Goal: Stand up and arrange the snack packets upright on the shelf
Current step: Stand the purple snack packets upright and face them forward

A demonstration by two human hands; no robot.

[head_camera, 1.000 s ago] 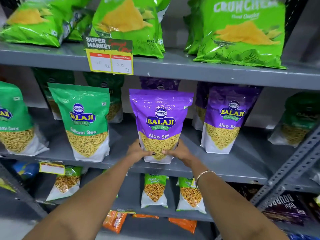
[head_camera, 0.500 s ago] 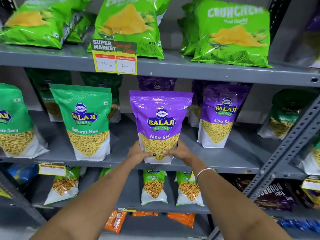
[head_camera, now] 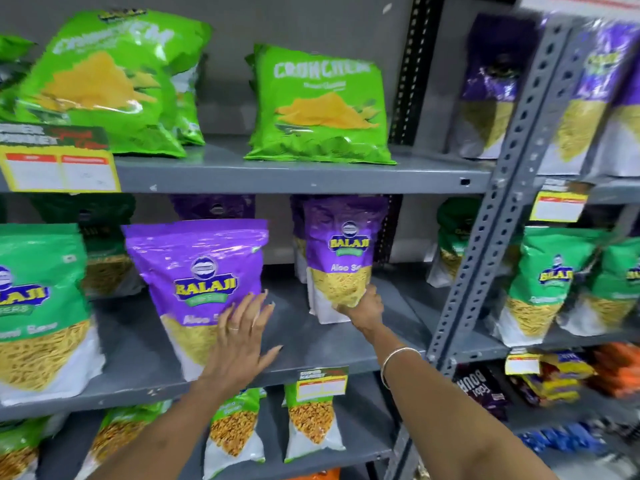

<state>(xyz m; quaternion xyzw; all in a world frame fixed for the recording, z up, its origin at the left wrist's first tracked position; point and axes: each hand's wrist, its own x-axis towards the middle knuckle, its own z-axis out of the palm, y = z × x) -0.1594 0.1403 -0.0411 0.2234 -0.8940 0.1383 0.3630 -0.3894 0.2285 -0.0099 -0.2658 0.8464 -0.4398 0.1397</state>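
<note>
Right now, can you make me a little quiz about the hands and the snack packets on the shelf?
1. True or false: the left hand is spread open against the front purple packet.
2. Which packet does the right hand reach? A) the green chips packet on the top shelf B) the second purple packet on the middle shelf C) an orange packet
3. Fill in: the bangle is on the ___ wrist.

Key: 1 true; 2 B, its fingers touch the packet's lower part, though the grip is unclear; 3 right.
</note>
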